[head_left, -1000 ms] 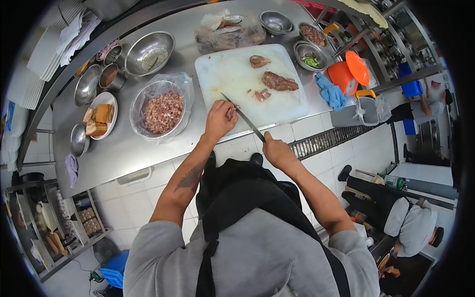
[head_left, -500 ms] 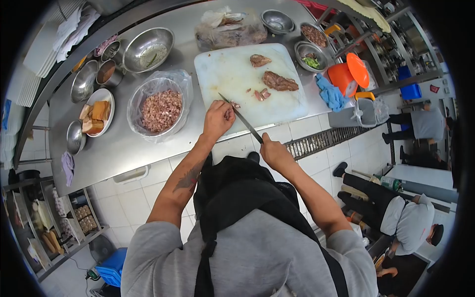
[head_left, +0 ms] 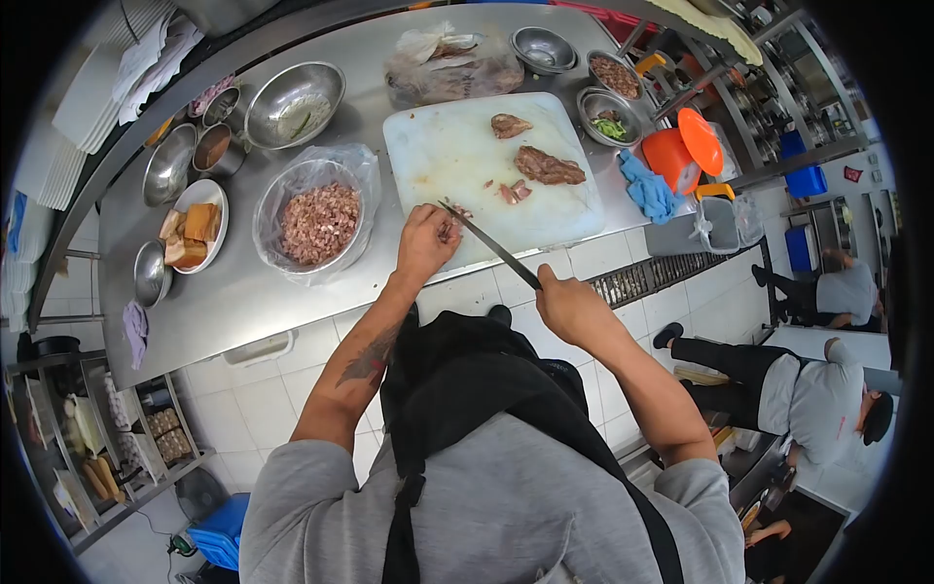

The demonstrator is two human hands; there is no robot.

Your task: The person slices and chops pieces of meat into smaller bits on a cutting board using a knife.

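My right hand (head_left: 572, 308) grips the handle of a long knife (head_left: 498, 250), whose blade slants up and left over the near edge of a white cutting board (head_left: 443, 146). Beside the blade, my left hand (head_left: 426, 243) has its fingers curled down on a piece of meat, mostly hidden by the fingers. Small meat bits (head_left: 463, 212) lie just past the blade. Farther back on the board are a large chunk of brown meat (head_left: 550, 165), a smaller chunk (head_left: 510, 126) and some cut slices (head_left: 515, 192).
Left of the board, a plastic-lined bowl (head_left: 365, 219) holds diced meat. Beyond it are a plate of blocks (head_left: 221, 238) and several metal bowls. A bagged item (head_left: 452, 73) sits behind the board. To the right are a blue cloth (head_left: 650, 188) and an orange container (head_left: 665, 156). Other people stand right.
My right hand has moved right and slightly toward me, drawing the knife back so its tip sits nearer my left fingers. My left hand stays almost in place.
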